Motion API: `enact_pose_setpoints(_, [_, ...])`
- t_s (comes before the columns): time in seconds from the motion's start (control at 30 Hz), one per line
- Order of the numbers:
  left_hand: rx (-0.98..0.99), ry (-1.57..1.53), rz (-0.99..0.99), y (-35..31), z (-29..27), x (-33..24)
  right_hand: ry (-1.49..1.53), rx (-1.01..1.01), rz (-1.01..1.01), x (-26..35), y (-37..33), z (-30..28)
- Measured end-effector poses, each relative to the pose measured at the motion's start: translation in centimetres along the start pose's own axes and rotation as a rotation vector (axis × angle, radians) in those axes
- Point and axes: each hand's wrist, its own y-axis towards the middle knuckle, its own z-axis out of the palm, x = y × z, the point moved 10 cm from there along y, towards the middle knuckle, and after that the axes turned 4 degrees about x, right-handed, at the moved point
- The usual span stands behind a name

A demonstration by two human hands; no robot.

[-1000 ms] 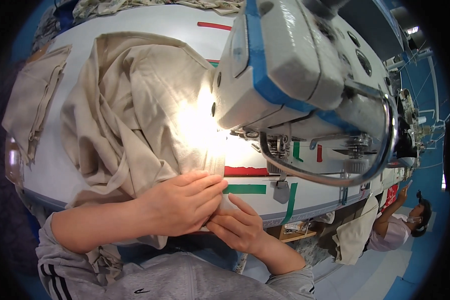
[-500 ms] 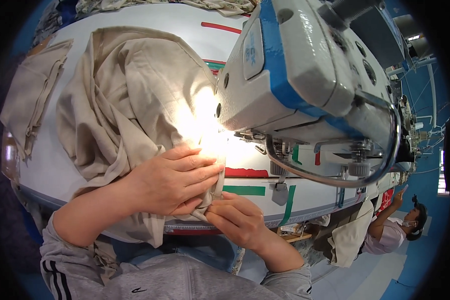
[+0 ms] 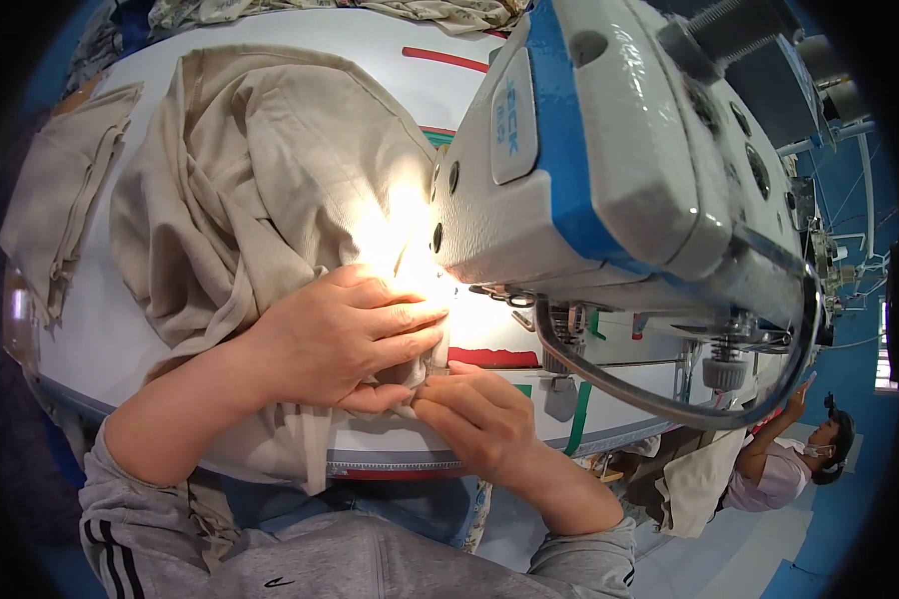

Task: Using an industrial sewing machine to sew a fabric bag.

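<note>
Under the sewing machine [image 3: 619, 170]: beige fabric [image 3: 260, 190] on white surface [image 3: 100, 329]
Left hand [image 3: 345, 339]: flat, pressing fabric
Right hand [image 3: 479, 414]: pinching fabric edge

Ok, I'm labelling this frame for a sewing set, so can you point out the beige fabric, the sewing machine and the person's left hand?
beige fabric [image 3: 270, 170], head view, on the wide folded part on the table.
sewing machine [image 3: 619, 170], head view, on the white side of its head.
left hand [image 3: 345, 339], head view, on the back of the hand.

Lamp under the sewing machine [image 3: 609, 190] overexposes the beige fabric [image 3: 270, 180] near the needle; fisheye bends edges; dark vignette at corners
</note>
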Motion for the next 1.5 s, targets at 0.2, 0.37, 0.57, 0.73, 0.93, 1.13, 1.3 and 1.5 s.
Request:
enact_pose_setpoints(0.2, [-0.01,-0.016,0.017,-0.1,0.1,-1.0,-0.152,-0.076,-0.035,0.4,0.3,-0.3])
enact_pose_setpoints(0.37, [-0.044,-0.021,-0.018,-0.3,-0.4,-0.6,-0.248,-0.107,-0.116,1.1,0.5,-0.6])
enact_pose_setpoints(0.57, [-0.015,-0.051,-0.04,0.0,-0.1,0.7,-0.197,0.038,-0.034,-0.4,1.7,-0.4])
enact_pose_setpoints(0.73, [-0.026,-0.119,-0.04,0.2,-0.2,1.7,-0.119,-0.006,-0.005,-2.0,1.8,-0.6])
enact_pose_setpoints(0.93, [-0.102,-0.111,-0.018,0.8,-1.7,1.9,-0.133,-0.013,0.005,-3.0,2.4,-0.6])
enact_pose_setpoints(1.13, [-0.115,-0.057,0.011,0.9,-1.5,2.7,-0.015,-0.065,0.021,-4.9,2.1,0.3])
enact_pose_setpoints(1.3, [-0.115,-0.082,0.01,1.3,-1.0,3.7,0.034,-0.073,0.11,-6.7,1.8,1.3])
enact_pose_setpoints(1.5, [-0.203,-0.16,-0.018,1.5,-2.7,4.5,0.254,-0.007,0.376,-11.8,-0.3,1.2])
